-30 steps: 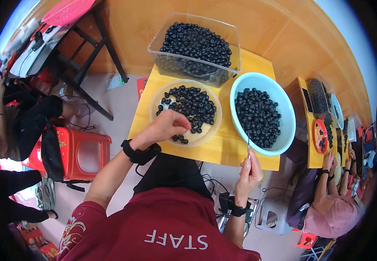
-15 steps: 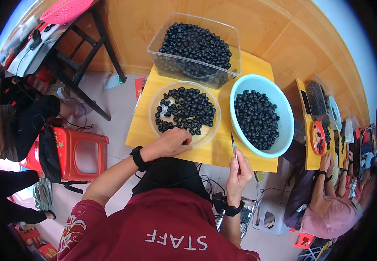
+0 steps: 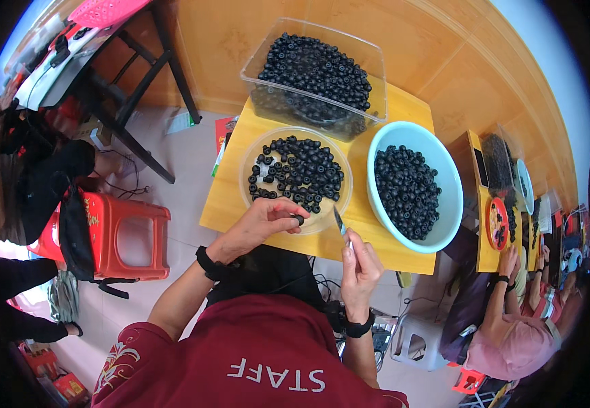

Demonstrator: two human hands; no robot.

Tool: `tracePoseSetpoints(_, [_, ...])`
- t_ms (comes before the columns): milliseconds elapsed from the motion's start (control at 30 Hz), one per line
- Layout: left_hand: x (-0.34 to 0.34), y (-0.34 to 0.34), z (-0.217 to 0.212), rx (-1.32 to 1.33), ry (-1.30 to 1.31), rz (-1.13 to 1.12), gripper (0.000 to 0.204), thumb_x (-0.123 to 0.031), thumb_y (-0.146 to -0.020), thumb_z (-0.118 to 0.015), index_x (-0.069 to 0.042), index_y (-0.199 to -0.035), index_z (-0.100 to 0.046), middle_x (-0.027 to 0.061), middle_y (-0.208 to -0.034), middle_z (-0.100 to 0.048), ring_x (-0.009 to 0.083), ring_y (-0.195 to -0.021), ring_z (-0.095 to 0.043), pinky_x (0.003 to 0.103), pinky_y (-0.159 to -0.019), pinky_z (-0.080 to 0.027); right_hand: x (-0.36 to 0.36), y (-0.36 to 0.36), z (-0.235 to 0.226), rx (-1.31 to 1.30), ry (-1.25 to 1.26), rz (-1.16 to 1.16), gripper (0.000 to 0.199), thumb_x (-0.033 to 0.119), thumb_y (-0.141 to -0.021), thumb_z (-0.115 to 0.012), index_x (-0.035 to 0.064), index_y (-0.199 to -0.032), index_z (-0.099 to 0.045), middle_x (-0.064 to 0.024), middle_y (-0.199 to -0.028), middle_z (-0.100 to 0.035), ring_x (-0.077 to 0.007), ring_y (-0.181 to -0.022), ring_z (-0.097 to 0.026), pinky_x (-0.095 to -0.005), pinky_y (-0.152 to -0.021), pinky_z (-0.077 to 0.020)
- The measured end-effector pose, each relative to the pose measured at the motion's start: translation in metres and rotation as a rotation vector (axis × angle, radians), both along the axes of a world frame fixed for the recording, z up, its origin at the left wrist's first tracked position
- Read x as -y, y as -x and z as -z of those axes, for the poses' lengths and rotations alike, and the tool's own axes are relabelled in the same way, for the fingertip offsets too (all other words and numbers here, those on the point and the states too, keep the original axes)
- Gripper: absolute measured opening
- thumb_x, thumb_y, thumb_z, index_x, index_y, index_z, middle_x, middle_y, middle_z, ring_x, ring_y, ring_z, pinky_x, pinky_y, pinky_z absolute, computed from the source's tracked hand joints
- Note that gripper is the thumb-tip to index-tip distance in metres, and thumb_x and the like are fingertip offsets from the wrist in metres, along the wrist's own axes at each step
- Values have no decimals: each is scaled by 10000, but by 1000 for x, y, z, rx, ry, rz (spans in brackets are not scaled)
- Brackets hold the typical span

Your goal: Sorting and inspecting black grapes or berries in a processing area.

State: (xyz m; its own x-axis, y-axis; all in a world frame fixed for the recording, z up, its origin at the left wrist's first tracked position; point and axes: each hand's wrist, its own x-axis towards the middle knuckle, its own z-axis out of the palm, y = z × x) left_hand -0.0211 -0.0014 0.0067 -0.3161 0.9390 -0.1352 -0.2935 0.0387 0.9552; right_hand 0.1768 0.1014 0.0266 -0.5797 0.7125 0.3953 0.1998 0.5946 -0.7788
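Between the thumb and fingers of my left hand (image 3: 268, 221) is one small black ring-shaped part (image 3: 299, 219), held over the near rim of a round clear tray (image 3: 246, 178). Many loose black parts (image 3: 308, 166) of the same sort lie spread in that tray. My right hand (image 3: 361, 268) grips a small knife (image 3: 340, 221), its blade pointing up and left toward the tray's near right edge. The blade and the held part are apart. To the right, a light blue basin (image 3: 450, 183) holds a heap of black parts.
A clear rectangular bin (image 3: 308, 102) full of black parts stands at the back of the yellow table (image 3: 234, 204), near the wood-panelled wall. Left are a red stool (image 3: 132, 238) and a dark-legged table (image 3: 115, 126). Other people work at a table on the right.
My left hand has lifted from the tray and now shows a black part in its fingers. My right hand has moved left and up, bringing the knife closer to the tray.
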Motion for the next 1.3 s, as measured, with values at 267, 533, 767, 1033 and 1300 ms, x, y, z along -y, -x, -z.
tracePoseSetpoints(267, [12, -5, -10, 502, -129, 8, 193, -88, -877, -627, -35, -1050, -561, 42, -1010, -611, 110, -895, -607, 268, -829, -507, 17, 16, -14, 50, -145, -191, 347, 21, -751, -709, 25, -1095, -656, -87, -702, -553, -217, -550, -557, -315, -506, -443])
tracePoseSetpoints(533, [14, -9, -11, 613, -270, 25, 183, -103, -886, -626, -41, -1048, -567, 36, -1014, -613, 119, -953, -600, 276, -860, -501, 15, 24, -19, 82, -344, -244, 400, 102, -719, -754, 52, -1104, -660, -54, -650, -489, -205, -537, -542, -334, -496, -450])
tracePoseSetpoints(767, [14, -13, -5, 652, -248, 22, 207, -118, -877, -641, -50, -1059, -567, 26, -1031, -603, 118, -950, -600, 275, -821, -504, 12, 24, -19, 84, -368, -231, 410, 98, -710, -756, 60, -1108, -662, -49, -645, -482, -205, -529, -532, -333, -491, -447])
tracePoseSetpoints(1033, [16, -11, -8, 655, -229, 23, 203, -90, -861, -652, -35, -1040, -575, 40, -1006, -620, 131, -917, -616, 275, -804, -520, 10, 23, -18, 89, -360, -237, 404, 96, -712, -752, 65, -1106, -666, -45, -642, -479, -202, -523, -530, -329, -481, -438])
tracePoseSetpoints(1300, [22, -10, -12, 677, -226, 48, 135, -48, -858, -639, -19, -983, -596, 61, -949, -646, 129, -797, -633, 248, -737, -530, -10, 21, -3, 253, -269, -98, 290, 59, -810, -664, 40, -1100, -659, -89, -673, -522, -227, -545, -553, -342, -498, -448])
